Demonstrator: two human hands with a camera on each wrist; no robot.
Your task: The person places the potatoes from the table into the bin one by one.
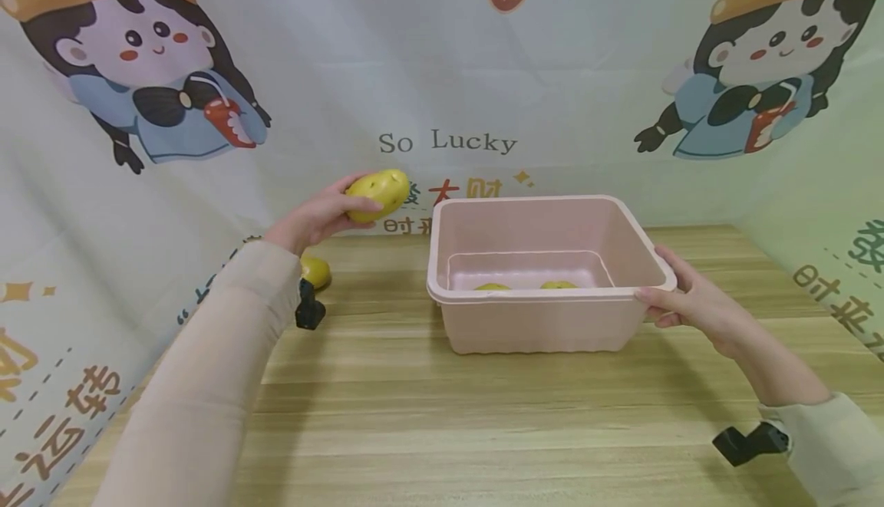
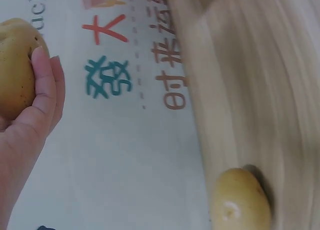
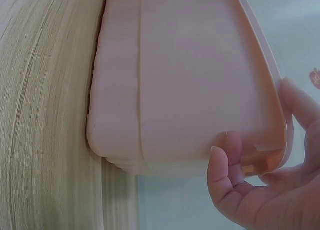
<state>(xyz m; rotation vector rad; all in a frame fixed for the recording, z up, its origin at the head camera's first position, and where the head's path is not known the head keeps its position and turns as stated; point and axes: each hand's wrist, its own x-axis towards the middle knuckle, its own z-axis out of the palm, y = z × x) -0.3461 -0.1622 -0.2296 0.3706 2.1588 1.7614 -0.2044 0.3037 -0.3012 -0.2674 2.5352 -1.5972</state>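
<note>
A yellow potato point(image 1: 384, 191) is gripped in my left hand point(image 1: 321, 218), raised above the table to the left of a pink plastic bin. In the left wrist view, fingers curl along the side of this potato point(image 2: 17, 69). My right hand point(image 1: 697, 304) holds the right end of the bin point(image 1: 539, 323) by its rim, with fingers under the lip in the right wrist view. Inside the bin two potatoes point(image 1: 558, 285) show just above the front rim, mostly hidden. Another potato point(image 1: 316, 270) lies on the table below my left wrist, partly covered by the sleeve.
The wood-grain table point(image 1: 442, 423) stretches beneath everything. A printed cloth backdrop point(image 1: 331, 93) hangs behind and on both sides, meeting the table's back edge. Black wrist mounts point(image 1: 751, 444) stick out under both sleeves.
</note>
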